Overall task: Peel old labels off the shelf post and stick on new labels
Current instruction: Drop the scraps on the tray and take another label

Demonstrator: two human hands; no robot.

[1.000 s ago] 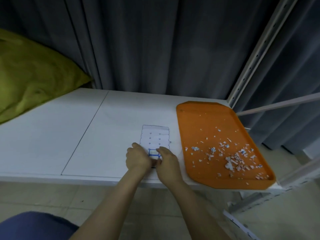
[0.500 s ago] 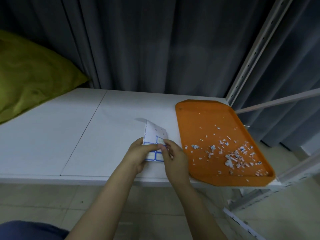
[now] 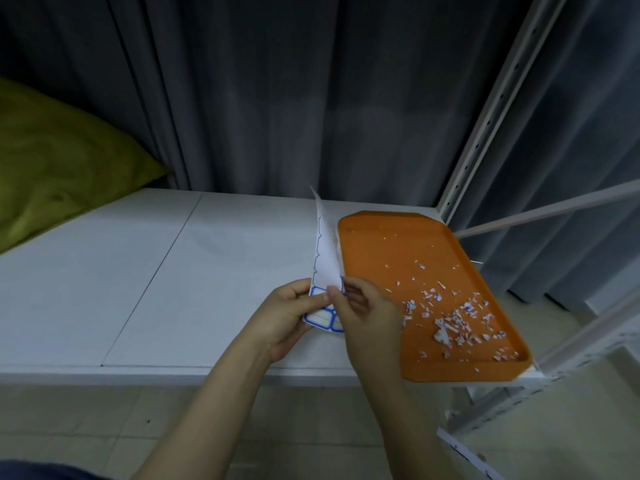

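Above the shelf (image 3: 173, 289), our left hand (image 3: 287, 317) is curled round the lower end of the sheet (image 3: 325, 261), thumb on top, so the sheet stands almost upright. Our right hand (image 3: 367, 313) pinches the sheet's near edge; whether a label is already lifted, we cannot tell. If we pull too fast, the label may tear or fold onto itself. The tray (image 3: 381, 244) is just beside, and the glue side may catch the scraps (image 3: 450, 323); then it would hold badly on the post (image 3: 485, 133).
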